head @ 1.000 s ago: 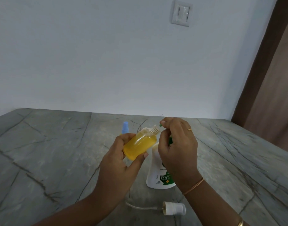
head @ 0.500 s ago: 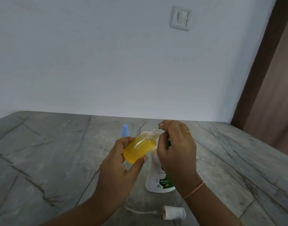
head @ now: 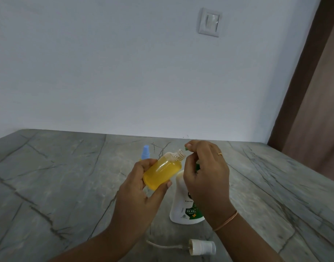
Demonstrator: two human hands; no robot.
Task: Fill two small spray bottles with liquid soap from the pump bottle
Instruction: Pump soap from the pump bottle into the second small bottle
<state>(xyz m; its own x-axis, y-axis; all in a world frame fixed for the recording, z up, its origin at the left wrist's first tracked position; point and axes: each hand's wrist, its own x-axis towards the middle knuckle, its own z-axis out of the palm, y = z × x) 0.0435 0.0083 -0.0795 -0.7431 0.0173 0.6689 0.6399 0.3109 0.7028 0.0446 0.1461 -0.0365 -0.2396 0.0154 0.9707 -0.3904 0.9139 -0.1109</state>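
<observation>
My left hand (head: 141,188) grips a small clear spray bottle (head: 162,170) nearly full of yellow soap, tilted with its open threaded neck toward the right. My right hand (head: 206,173) is curled round the green pump head of the white pump bottle (head: 183,203), whose nozzle tip shows right beside the small bottle's neck. The pump bottle stands on the grey marble counter (head: 68,186). The white spray cap (head: 202,247) with its dip tube lies on the counter near me. A second small spray bottle with a blue cap (head: 145,152) stands behind my left hand, mostly hidden.
A white wall with a light switch (head: 210,22) rises behind the counter. A brown door frame (head: 302,72) is at the right, beyond the counter's right edge.
Both hands and the bottles stay in nearly the same pose. The view has tilted slightly, so everything sits a little lower in frame.
</observation>
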